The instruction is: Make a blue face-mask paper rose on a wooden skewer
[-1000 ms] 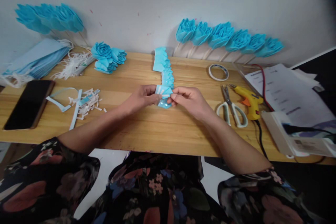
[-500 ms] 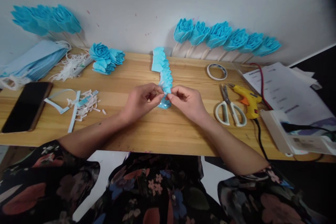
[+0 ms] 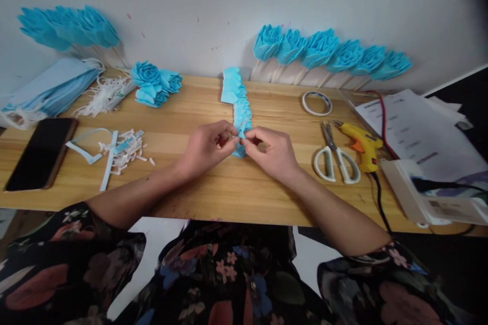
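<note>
A: Where do we find the small blue piece [image 3: 242, 134]?

B: At the centre of the frame, just over the lower stretch of the row of overlapping blue pieces [image 3: 243, 106] on the wooden table [image 3: 190, 203]. Our left hand [image 3: 209, 148] and right hand [image 3: 272, 152] meet there, thumbs and forefingers pinched on it, as far as we can judge; the tips cover most of it.

A: So what could trip us up?

B: The grip, first. We have only our very tips on something that looks thin, so an uneven pull from the two sides could crease or tear it. And being so close to the row, a low fingertip could drag it out of line.

A: Anything further out?

B: At the right of the frame, the black cord [image 3: 380, 208] of the yellow glue gun [image 3: 362, 144] drops past the front edge near our right elbow [image 3: 375, 244]. Swinging that arm outward, we might snag it and jerk the gun against the scissors [image 3: 334, 151] beside it. We cannot tell whether the gun is hot.

A: And on the left?

B: The white clippings [image 3: 127, 157] lie near our left forearm [image 3: 148, 188]. They look light, so a careless sweep could scatter them.
</note>
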A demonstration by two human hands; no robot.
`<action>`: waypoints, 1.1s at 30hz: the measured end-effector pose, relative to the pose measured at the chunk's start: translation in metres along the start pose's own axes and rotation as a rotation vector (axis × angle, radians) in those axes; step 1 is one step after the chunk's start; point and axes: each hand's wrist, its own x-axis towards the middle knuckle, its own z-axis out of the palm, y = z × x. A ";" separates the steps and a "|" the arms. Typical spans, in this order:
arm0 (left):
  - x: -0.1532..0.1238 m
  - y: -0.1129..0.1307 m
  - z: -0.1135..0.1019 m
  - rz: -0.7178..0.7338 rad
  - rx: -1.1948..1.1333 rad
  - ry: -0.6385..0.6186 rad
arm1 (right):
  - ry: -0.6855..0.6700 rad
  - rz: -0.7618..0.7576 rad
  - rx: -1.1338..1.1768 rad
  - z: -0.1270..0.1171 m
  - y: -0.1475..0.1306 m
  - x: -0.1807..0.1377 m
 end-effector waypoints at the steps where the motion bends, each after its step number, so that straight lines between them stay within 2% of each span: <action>1: 0.000 0.000 0.000 -0.007 0.002 -0.005 | -0.004 0.004 -0.008 0.000 0.000 0.000; 8: -0.001 0.002 0.001 -0.016 0.001 -0.024 | -0.036 0.045 -0.005 0.000 0.000 0.000; 21: 0.005 0.002 -0.002 -0.002 -0.015 0.004 | -0.069 0.219 0.144 -0.003 -0.004 0.002; 23: 0.010 0.001 -0.015 0.003 0.024 0.056 | -0.078 0.296 0.261 -0.005 -0.002 0.004; 26: 0.010 -0.004 -0.054 -0.011 0.172 0.158 | -0.073 0.388 0.465 -0.008 0.002 0.008; 30: -0.021 -0.024 -0.120 -0.102 0.477 0.230 | -0.065 0.435 0.608 -0.010 0.006 0.010; 33: -0.049 -0.047 -0.154 -0.149 0.638 0.244 | -0.071 0.456 0.649 -0.008 0.005 0.010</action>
